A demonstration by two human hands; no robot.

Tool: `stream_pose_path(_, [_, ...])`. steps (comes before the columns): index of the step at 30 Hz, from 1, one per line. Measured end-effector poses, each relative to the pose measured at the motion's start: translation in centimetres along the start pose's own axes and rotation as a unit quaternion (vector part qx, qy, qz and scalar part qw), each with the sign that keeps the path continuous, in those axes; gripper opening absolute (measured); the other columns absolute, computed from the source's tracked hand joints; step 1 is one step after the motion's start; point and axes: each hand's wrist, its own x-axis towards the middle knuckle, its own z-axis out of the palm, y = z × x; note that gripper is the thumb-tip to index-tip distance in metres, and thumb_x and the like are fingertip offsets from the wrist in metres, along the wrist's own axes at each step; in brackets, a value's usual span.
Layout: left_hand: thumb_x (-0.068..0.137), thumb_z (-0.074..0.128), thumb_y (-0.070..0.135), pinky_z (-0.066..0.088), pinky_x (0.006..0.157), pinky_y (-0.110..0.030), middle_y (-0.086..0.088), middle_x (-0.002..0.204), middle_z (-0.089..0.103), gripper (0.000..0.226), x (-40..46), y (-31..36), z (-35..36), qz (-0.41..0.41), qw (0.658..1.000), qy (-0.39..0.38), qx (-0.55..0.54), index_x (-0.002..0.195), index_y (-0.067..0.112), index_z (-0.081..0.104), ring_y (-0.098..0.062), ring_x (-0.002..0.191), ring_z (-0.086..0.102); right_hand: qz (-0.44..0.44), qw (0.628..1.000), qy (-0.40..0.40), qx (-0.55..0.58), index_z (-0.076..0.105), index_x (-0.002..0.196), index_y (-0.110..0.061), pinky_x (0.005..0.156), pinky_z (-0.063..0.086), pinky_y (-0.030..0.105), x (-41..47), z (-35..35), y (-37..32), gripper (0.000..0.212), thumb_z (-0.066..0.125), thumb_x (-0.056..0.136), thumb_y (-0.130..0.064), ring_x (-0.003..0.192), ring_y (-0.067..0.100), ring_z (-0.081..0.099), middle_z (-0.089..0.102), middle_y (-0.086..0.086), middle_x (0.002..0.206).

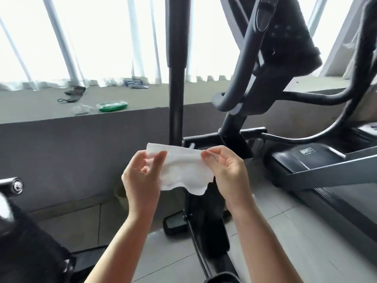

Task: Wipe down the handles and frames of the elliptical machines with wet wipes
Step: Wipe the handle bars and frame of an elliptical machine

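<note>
Head view: a white wet wipe [183, 170] is stretched out flat between both hands, in front of the black upright handle bar [176, 78] of the elliptical machine [281, 64] and not touching it. The left hand [142, 174] pinches the wipe's left end, its fingers [160, 160] curled narrow onto the cloth. The right hand [224, 170] pinches the right end between thumb and forefinger, the other fingers loosely bent. The wipe's lower edge hangs free and wavy.

The handle bar rises straight behind the wipe and runs out of the top of the picture. To the right of the wipe are the machine's curved grey arms, its dark console column and a foot pedal [310, 158]. Below the wipe the machine's base stands on a pale tiled floor [285, 231].

Left of the wipe and behind it runs a grey window ledge [61, 111]. On it lie a green wipes packet [112, 106], a clear plastic wrapper [81, 109], a dark pouch [74, 92] and a blue box [133, 82]. White curtains [91, 37] hang above the ledge.
</note>
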Motion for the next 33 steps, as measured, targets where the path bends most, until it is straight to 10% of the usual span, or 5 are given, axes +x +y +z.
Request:
stream_pose_path(12, [0.083,0.073,0.042,0.039,0.063,-0.012,0.025,0.069,0.061,0.029,0.9,2.6,0.1,0.089,0.989,0.000,0.117,0.066,0.033,0.052,0.003,0.070,0.057,0.064,0.996,-0.038,0.058,0.058,0.093,-0.011,0.060,0.050,0.027,0.3,3.0,-2.9,0.028,0.062,0.091,-0.039,0.065,0.009,0.060,0.064,-0.006,0.069])
stream_pose_path(23, [0.092,0.052,0.042,0.028,0.118,-0.041,0.017,0.152,0.039,0.046,6.1,7.0,1.3,0.396,0.883,-0.197,0.158,0.138,0.035,0.051,-0.005,0.145,0.028,0.041,0.936,-0.004,0.350,0.068,0.107,-0.013,0.070,0.059,0.027,5.6,3.7,-11.2,0.019,0.063,0.090,-0.004,0.084,0.018,0.073,0.074,0.006,0.095])
stream_pose_path(26, [0.089,0.052,0.043,0.033,0.105,-0.010,0.022,0.138,0.052,0.028,9.9,10.6,0.9,0.360,0.922,-0.128,0.059,0.114,0.039,0.064,0.007,0.130,0.044,-0.205,0.941,0.137,0.232,0.068,0.087,-0.025,0.077,0.049,0.018,10.5,3.4,-17.4,0.022,0.056,0.098,-0.010,0.084,0.004,0.066,0.069,-0.016,0.081])
stream_pose_path(29, [0.089,0.045,0.049,0.033,0.097,-0.004,0.023,0.128,0.058,0.028,13.7,13.1,1.6,0.340,0.937,-0.080,0.029,0.108,0.039,0.063,0.013,0.120,0.049,-0.538,0.800,0.264,0.001,0.070,0.106,-0.005,0.094,0.045,0.013,17.4,3.2,-25.1,0.021,0.051,0.098,-0.008,0.105,0.003,0.063,0.071,0.000,0.108])
stream_pose_path(33, [0.084,0.038,0.063,0.045,0.100,-0.021,0.028,0.122,0.059,0.037,17.0,14.1,3.3,0.286,0.952,-0.103,-0.016,0.115,0.051,0.055,0.012,0.115,0.054,-0.673,0.656,0.297,-0.166,0.072,0.107,-0.001,0.105,0.042,0.020,26.3,3.8,-34.2,0.026,0.051,0.093,-0.009,0.114,0.027,0.064,0.069,0.016,0.117])
